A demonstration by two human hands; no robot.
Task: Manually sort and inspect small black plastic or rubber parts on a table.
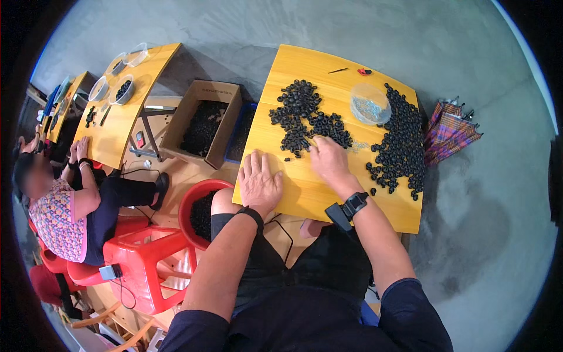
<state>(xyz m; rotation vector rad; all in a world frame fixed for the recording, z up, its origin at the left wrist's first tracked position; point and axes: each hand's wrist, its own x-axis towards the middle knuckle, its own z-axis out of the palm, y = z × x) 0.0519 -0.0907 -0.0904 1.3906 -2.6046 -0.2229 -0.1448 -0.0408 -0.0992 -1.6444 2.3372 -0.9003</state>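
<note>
My left hand lies flat on the near left of the yellow wooden table, fingers stretched out and holding nothing. Curled closed, my right hand is at the near edge of a pile of small black ring-shaped parts. A short yellowish tip shows at its fingers, but what it belongs to is hidden. A few loose black parts lie between the two hands. Beyond the right hand are a scatter of tiny clear pieces and a clear round tub with more of them inside.
A larger spread of black parts covers the table's right side. A red tool lies at the far edge. Left of the table are a cardboard box, a red bucket and a red stool. A person sits at another table.
</note>
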